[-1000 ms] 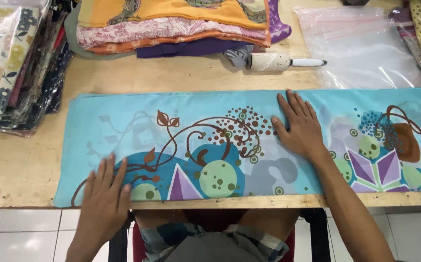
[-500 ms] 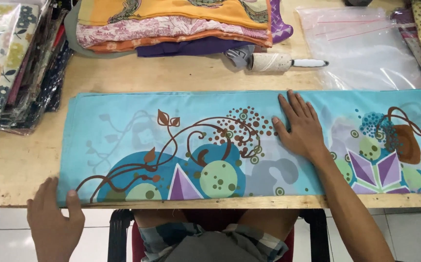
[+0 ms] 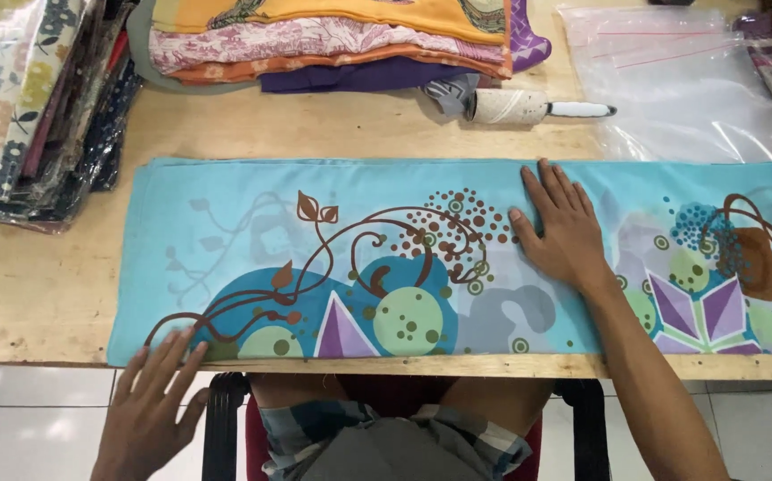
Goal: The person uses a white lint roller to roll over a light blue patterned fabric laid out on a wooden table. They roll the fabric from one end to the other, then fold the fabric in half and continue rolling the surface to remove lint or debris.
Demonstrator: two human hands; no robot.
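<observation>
Currently the folded light-blue patterned cloth (image 3: pixel 359 258) lies along the desk's front edge, right hand (image 3: pixel 560 227) spread flat on it, left hand (image 3: pixel 150 405) spread at its front-left corner, where an uneven pull could slide or wrinkle it.

Folded cloth (image 3: pixel 386 258) lies across the table (image 3: pixel 39 294); fabric stack (image 3: pixel 333 40) behind it. Lint roller (image 3: pixel 515 107) sits between them; plastic bags (image 3: pixel 680 80) to its right.
</observation>
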